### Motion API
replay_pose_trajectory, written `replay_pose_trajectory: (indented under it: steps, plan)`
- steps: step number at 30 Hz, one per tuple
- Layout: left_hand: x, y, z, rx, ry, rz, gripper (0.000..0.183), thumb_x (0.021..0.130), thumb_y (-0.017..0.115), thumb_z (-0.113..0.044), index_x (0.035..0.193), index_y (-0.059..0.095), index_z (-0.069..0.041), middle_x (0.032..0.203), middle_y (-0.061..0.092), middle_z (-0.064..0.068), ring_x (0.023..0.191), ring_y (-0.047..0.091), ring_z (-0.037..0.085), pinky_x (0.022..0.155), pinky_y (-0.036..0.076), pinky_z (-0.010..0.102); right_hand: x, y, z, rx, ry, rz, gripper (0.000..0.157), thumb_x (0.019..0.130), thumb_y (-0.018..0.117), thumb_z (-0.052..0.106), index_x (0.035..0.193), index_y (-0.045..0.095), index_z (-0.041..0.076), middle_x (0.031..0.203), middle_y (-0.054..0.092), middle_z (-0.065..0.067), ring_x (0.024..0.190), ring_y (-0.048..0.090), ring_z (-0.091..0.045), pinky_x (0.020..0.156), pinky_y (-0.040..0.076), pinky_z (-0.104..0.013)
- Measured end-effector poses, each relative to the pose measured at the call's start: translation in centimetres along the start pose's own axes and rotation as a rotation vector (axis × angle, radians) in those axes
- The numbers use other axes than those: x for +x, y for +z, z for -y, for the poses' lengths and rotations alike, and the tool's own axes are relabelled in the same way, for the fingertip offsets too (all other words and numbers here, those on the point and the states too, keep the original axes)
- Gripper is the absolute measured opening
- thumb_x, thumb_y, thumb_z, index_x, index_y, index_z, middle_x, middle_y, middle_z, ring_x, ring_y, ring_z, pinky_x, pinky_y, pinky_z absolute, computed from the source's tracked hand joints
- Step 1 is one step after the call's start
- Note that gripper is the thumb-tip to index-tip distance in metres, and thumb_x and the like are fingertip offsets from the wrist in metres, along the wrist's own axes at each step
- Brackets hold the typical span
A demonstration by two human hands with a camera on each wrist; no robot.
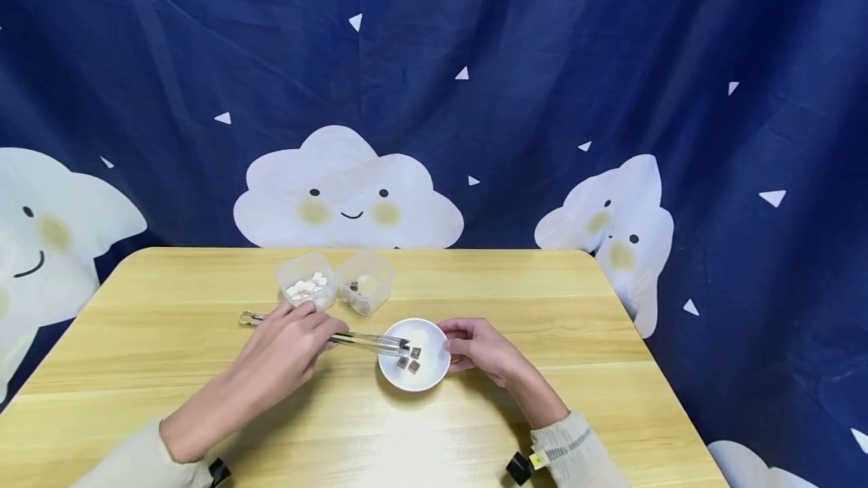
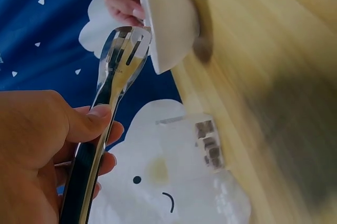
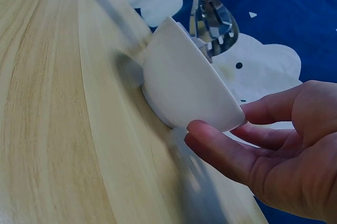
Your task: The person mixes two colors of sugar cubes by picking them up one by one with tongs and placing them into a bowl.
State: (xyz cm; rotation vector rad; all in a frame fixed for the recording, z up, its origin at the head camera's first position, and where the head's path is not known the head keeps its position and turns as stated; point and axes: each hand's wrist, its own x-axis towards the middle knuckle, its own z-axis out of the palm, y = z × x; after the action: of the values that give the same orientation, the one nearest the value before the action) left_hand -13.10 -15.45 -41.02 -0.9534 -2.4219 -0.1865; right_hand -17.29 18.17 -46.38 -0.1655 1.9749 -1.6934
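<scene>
My left hand [image 1: 291,341] grips metal tongs [image 2: 108,98], with thumb and fingers round the arms. The tong tips reach in over the left rim of a small white bowl [image 1: 393,376]. Several small brown cubes [image 1: 414,367] lie inside this bowl, close to the tips; whether the tips pinch a cube I cannot tell. On the bowl's other side, my right hand [image 1: 484,352] holds it at the rim, thumb and fingers on its wall in the right wrist view. The side wall hides the bowl's inside in both wrist views.
Two clear plastic tubs stand behind my left hand. The left tub [image 1: 288,269] has white pieces [image 1: 308,287] in it; the right tub [image 1: 381,269] contains some brown cubes [image 2: 210,148]. A wooden table [image 1: 529,300] lies underneath, and a blue cloud-print curtain [image 1: 515,96] hangs behind.
</scene>
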Motion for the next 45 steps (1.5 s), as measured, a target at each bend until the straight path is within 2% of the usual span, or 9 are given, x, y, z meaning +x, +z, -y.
replay_pose_trajectory:
  steps: [7, 15, 25, 31, 37, 40, 45]
  plan:
    - [0.0, 0.1, -0.2, 0.01, -0.003, 0.042, 0.027, 0.081, 0.081, -0.008, 0.106, 0.074, -0.018, 0.098, 0.078, -0.004, 0.091, 0.066, 0.017, 0.079, 0.047, 0.036, 0.0, 0.0, 0.0, -0.007, 0.005, -0.009, 0.045, 0.099, 0.059, 0.004, 0.142, 0.053, -0.01, 0.13, 0.065, -0.026, 0.091, 0.072, -0.018, 0.079, 0.064, -0.038]
    - [0.4, -0.5, 0.1, 0.029, 0.018, 0.029, 0.027, 0.081, 0.081, -0.009, 0.106, 0.074, -0.017, 0.098, 0.078, -0.003, 0.09, 0.067, 0.018, 0.077, 0.047, 0.036, 0.0, 0.0, -0.1, -0.006, 0.002, -0.001, 0.044, 0.099, 0.059, 0.004, 0.14, 0.055, -0.01, 0.122, 0.067, -0.024, 0.089, 0.071, -0.018, 0.078, 0.064, -0.037]
    - [1.8, -1.6, 2.6, 0.076, 0.032, -0.044, 0.022, 0.084, 0.077, -0.007, 0.105, 0.072, -0.013, 0.093, 0.077, 0.0, 0.083, 0.064, 0.022, 0.07, 0.045, 0.036, -0.2, 0.2, 0.1, -0.006, 0.0, 0.001, 0.044, 0.099, 0.059, 0.003, 0.141, 0.054, -0.011, 0.126, 0.065, -0.028, 0.091, 0.071, -0.018, 0.08, 0.064, -0.039]
    - [2.5, -1.8, 3.8, 0.108, 0.024, -0.067, 0.023, 0.081, 0.079, -0.006, 0.102, 0.073, -0.011, 0.09, 0.077, 0.001, 0.078, 0.062, 0.025, 0.064, 0.044, 0.036, -0.2, 0.2, 0.2, -0.006, -0.004, 0.0, 0.044, 0.099, 0.058, 0.003, 0.141, 0.053, -0.012, 0.131, 0.063, -0.03, 0.093, 0.072, -0.019, 0.08, 0.064, -0.039]
    - [3.5, -1.9, 4.7, 0.164, 0.005, -0.042, 0.021, 0.082, 0.078, -0.005, 0.101, 0.075, -0.012, 0.089, 0.077, 0.001, 0.075, 0.061, 0.026, 0.061, 0.038, 0.034, -0.2, 0.2, 0.1, -0.009, 0.003, -0.007, 0.043, 0.1, 0.058, 0.004, 0.14, 0.055, -0.01, 0.128, 0.065, -0.028, 0.092, 0.072, -0.019, 0.079, 0.064, -0.038]
    - [4.1, -1.9, 5.2, 0.213, 0.001, -0.017, 0.032, 0.075, 0.074, 0.007, 0.1, 0.075, -0.012, 0.085, 0.076, 0.001, 0.076, 0.062, 0.025, 0.061, 0.036, 0.033, -0.2, 0.2, 0.1, -0.01, 0.004, -0.008, 0.043, 0.1, 0.058, 0.005, 0.14, 0.055, -0.01, 0.126, 0.066, -0.028, 0.093, 0.072, -0.02, 0.079, 0.064, -0.038]
    - [5.2, -1.7, 5.8, 0.246, 0.005, -0.004, 0.037, 0.071, 0.068, 0.013, 0.096, 0.077, -0.012, 0.079, 0.074, 0.001, 0.07, 0.058, 0.024, 0.058, 0.029, 0.03, -0.2, 0.3, 0.1, -0.007, -0.002, -0.004, 0.043, 0.1, 0.059, 0.005, 0.141, 0.055, -0.01, 0.127, 0.066, -0.029, 0.093, 0.072, -0.02, 0.08, 0.064, -0.039]
